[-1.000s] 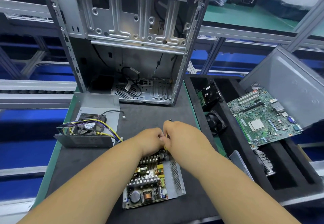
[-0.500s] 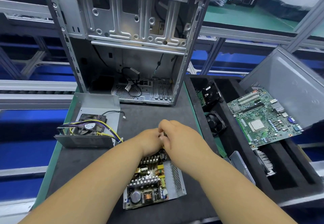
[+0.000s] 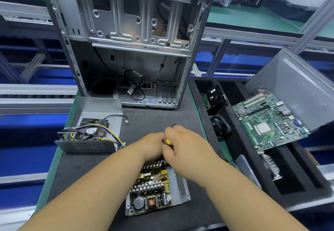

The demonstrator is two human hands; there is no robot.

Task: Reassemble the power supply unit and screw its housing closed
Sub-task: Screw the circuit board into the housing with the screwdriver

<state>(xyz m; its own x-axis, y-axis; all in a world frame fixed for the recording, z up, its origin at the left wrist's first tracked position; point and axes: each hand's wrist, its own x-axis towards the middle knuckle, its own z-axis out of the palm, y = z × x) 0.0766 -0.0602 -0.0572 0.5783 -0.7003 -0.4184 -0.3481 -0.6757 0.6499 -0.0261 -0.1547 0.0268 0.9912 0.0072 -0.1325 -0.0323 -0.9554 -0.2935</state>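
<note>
The open power supply base [image 3: 178, 192], with its circuit board [image 3: 151, 189] of heat sinks and coils, lies on the dark mat near me. My right hand [image 3: 186, 145] grips a yellow-handled screwdriver [image 3: 168, 141] upright over the board's far end. My left hand [image 3: 153, 145] curls beside it, fingers at the tool's shaft; the tip is hidden. The grey housing cover [image 3: 94, 131] with the fan [image 3: 94, 130] and a bundle of coloured wires [image 3: 112, 138] sits at the left. A few small screws [image 3: 173, 125] lie just beyond my hands.
An empty computer case [image 3: 126, 41] stands upright behind the mat. A black foam tray [image 3: 292, 180] at the right holds a green motherboard [image 3: 269, 120], a small fan [image 3: 221, 126], a drive [image 3: 215, 95] and a heat sink [image 3: 271, 165]. A grey side panel [image 3: 298, 86] leans there.
My right hand has shifted slightly left and turned, and the screwdriver's yellow handle now shows between my hands. The power supply base has not moved.
</note>
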